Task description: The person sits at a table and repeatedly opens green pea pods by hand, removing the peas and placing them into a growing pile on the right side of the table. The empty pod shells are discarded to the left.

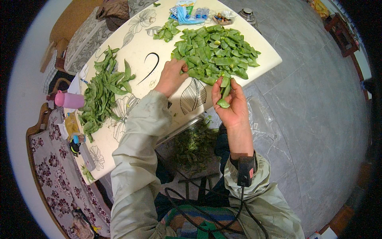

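My left hand [173, 76] rests at the lower left edge of a large heap of broken flat green bean pieces [215, 50] on the cream table; its fingers are curled, and whether they grip a piece is hidden. Palm up, my right hand [231, 103] holds several flat green bean pieces [224, 89] between thumb and fingers, just below the heap. A pile of whole flat green beans [100, 95] lies on the table's left part. Behind the big heap is a smaller cluster of green pieces [167, 30].
The table [170, 112] also bears a pink bottle [70, 100], blister packs [201, 13], a blue face mask [186, 18] and a small tray [223, 19]. Green scraps [194, 146] lie below its near edge, beside a clear plastic bag [262, 119]. Black cables [206, 221] cross my lap.
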Demonstrator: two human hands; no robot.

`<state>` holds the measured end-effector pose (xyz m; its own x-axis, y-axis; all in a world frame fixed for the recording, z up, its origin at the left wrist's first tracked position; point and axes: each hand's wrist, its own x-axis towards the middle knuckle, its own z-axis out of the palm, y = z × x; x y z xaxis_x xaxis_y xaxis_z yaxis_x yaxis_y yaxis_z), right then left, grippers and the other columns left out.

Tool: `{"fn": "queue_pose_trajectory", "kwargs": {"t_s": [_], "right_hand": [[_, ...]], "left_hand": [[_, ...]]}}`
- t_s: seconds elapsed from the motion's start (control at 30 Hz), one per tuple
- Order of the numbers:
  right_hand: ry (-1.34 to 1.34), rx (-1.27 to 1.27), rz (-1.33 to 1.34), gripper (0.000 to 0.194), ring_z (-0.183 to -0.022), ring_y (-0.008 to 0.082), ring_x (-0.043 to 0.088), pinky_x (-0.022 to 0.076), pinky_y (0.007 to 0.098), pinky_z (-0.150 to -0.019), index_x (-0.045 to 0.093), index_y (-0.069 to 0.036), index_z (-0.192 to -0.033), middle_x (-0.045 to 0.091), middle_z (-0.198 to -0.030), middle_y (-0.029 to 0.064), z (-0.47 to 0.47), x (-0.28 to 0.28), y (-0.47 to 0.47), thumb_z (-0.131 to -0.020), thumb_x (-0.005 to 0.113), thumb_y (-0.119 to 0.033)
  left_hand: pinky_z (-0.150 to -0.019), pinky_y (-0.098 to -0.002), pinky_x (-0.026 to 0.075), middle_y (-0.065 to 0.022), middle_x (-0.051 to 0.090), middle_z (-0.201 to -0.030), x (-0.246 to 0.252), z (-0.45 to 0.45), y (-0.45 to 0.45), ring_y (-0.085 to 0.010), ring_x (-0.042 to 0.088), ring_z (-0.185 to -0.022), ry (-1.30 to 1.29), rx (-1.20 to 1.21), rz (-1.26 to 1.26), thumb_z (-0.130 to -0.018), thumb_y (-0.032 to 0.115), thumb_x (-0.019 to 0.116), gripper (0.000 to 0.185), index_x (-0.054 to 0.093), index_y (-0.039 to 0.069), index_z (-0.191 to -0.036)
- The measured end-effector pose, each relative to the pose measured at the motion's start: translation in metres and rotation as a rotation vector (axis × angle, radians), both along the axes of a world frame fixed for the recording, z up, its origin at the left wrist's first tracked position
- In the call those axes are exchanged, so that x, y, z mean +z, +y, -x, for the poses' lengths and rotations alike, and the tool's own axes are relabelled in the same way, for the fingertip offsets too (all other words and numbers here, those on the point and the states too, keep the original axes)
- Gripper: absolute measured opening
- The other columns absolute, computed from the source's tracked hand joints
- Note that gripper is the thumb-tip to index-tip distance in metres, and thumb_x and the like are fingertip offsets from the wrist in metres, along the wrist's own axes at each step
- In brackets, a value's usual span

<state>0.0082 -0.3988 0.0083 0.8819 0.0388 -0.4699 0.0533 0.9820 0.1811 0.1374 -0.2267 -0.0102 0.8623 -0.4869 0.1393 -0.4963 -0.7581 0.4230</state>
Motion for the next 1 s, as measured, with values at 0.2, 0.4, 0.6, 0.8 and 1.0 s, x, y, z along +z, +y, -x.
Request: {"fn": "queue_pose_trajectory", "kwargs": {"t_s": [0.2,0.4,0.6,0.8,1.0], "right_hand": [[-0.024,0.009,-0.002,0.027,-0.094,0.0252,0.058,0.0504,0.0388,-0.082,0.050,-0.001,-0.108,0.058,-0.103,0.0131,0.000,-0.002,0.000,-0.085,0.056,-0.014],[-0.030,0.187,0.224,0.027,-0.096,0.0261,0.056,0.0481,0.0416,-0.086,0.050,-0.004,-0.109,0.057,-0.107,0.0126,-0.002,-0.005,0.010,-0.087,0.054,-0.019],[-0.042,0.297,0.271,0.032,-0.092,0.0223,0.057,0.0482,0.0411,-0.083,0.052,-0.010,-0.107,0.058,-0.103,0.0089,0.006,-0.004,0.037,-0.087,0.055,-0.034],[-0.049,0.268,0.148,0.026,-0.082,0.0229,0.060,0.0508,0.0377,-0.077,0.053,-0.006,-0.101,0.060,-0.091,0.0099,0.005,-0.009,0.040,-0.086,0.055,-0.027],[-0.053,0.233,0.118,0.022,-0.083,0.0231,0.058,0.0503,0.0351,-0.076,0.052,-0.004,-0.098,0.059,-0.090,0.0106,0.008,-0.009,0.034,-0.087,0.050,-0.023]], "left_hand": [[-0.059,-0.0203,0.042,-0.0001,0.056,-0.078,0.017,-0.004,0.008,-0.0063,0.053,-0.067,0.798,0.167,0.713,-0.082,0.017,0.063,0.021,0.051,0.004,-0.095],[-0.056,-0.0166,0.040,0.0010,0.055,-0.076,0.041,0.021,-0.003,-0.0060,0.052,-0.065,1.024,0.176,0.984,-0.082,0.019,0.064,0.024,0.051,0.004,-0.097],[-0.060,-0.0201,0.043,0.0002,0.057,-0.076,0.065,0.061,-0.005,-0.0073,0.054,-0.069,0.985,-0.101,0.591,-0.082,0.020,0.063,0.022,0.053,0.004,-0.093],[-0.070,-0.0214,0.044,-0.0001,0.058,-0.080,0.056,0.040,0.000,-0.0067,0.052,-0.075,0.719,-0.030,0.456,-0.084,0.017,0.060,0.020,0.056,0.001,-0.095],[-0.081,-0.0334,0.043,-0.0149,0.052,-0.099,0.017,0.022,-0.028,-0.0272,0.052,-0.094,0.020,-0.204,0.216,-0.073,0.007,0.061,0.034,0.055,0.005,-0.107]]}}
